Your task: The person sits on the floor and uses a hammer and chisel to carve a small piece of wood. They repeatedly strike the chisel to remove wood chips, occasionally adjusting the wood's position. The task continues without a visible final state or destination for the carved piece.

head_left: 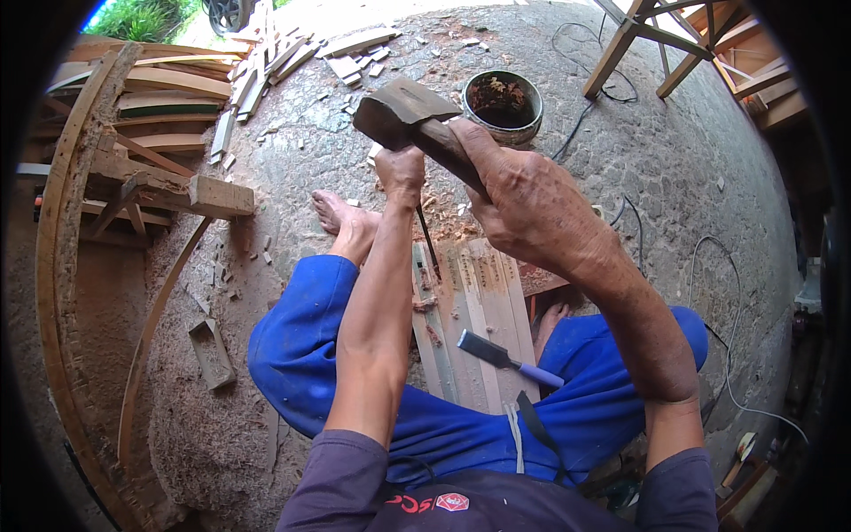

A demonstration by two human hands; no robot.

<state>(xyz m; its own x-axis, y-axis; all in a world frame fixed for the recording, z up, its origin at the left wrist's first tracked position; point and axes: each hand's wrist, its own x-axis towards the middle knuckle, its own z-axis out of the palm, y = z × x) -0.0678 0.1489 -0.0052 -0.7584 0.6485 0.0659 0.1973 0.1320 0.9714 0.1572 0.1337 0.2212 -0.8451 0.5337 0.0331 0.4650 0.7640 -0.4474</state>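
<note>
My left hand (399, 173) is closed round the top of a narrow dark chisel (428, 238), its tip down on pale grooved boards (474, 293) between my bent legs, where wood shavings lie. My right hand (527, 204) grips the wooden handle of a hatchet-like tool, its broad metal head (390, 115) raised just over my left hand; whether they touch I cannot tell. A wide chisel (532, 371) with a purple handle lies on the boards, nearer my body.
A curved timber frame (80, 168) stands at the left, with a small wooden trough (210, 350) nearby. Offcuts (355, 44) litter the rough ground behind a round pot (502, 133). A wooden stand (607, 66) is at the back right; cables (729, 301) run along the right side.
</note>
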